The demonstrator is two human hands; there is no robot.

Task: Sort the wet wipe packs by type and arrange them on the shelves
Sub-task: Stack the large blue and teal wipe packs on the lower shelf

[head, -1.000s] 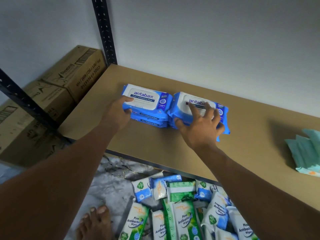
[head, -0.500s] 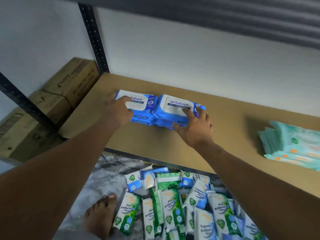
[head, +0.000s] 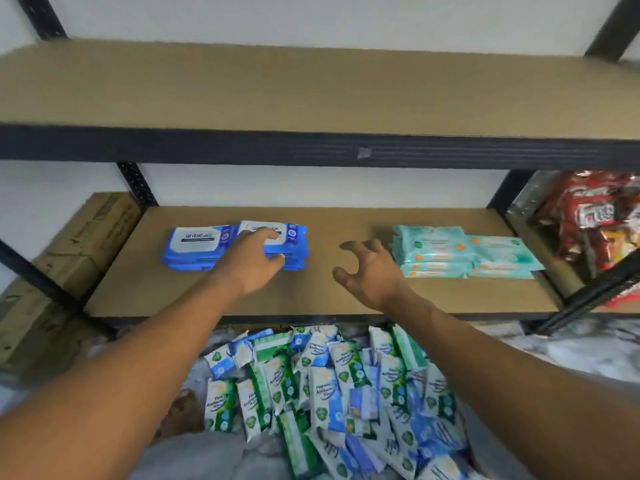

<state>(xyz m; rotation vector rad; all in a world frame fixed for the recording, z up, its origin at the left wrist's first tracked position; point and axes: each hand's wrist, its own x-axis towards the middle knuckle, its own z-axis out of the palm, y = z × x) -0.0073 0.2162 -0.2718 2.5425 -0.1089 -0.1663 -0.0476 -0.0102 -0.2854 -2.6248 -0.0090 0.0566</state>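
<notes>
Flat left hand [head: 254, 259], splayed right hand [head: 369, 275].

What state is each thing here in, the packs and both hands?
blue Antabax packs, two stacks side by side on the shelf.
left hand, rests on the right stack.
right hand, spread, holds nothing.
teal packs, stacked on the shelf's right.
loose packs, heaped unsorted below.
</notes>
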